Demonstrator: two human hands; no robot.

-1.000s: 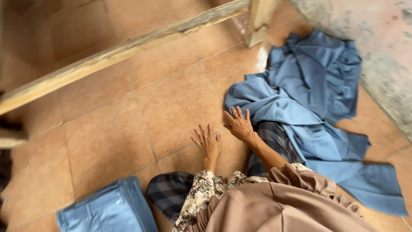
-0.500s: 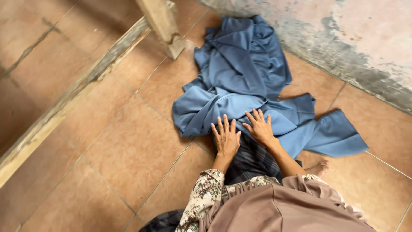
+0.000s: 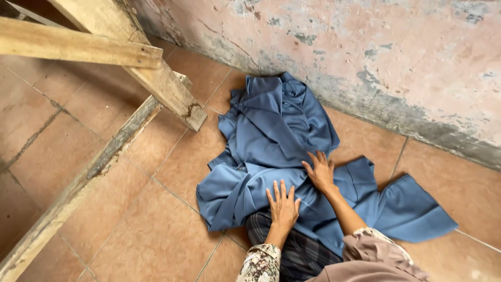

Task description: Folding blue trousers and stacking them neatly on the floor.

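A crumpled pile of blue cloth (image 3: 276, 130) lies on the tiled floor beside the wall. My left hand (image 3: 283, 204) rests flat on its near edge, fingers spread, holding nothing. My right hand (image 3: 319, 169) presses flat on the blue cloth a little farther in, fingers apart. Under the blue cloth's near edge a dark checked cloth (image 3: 297, 250) shows, beside my patterned sleeve (image 3: 259, 263).
A worn pink and grey wall (image 3: 396, 57) runs behind the cloth. Wooden beams (image 3: 156, 78) of a frame stand to the left, one leg ending near the cloth. A long wooden rail (image 3: 78, 183) lies along the orange floor tiles (image 3: 141, 224).
The view has swung toward the wall, so the blue cloth is now central. Both hands have gone from the bare floor onto the cloth and lie flat on it.
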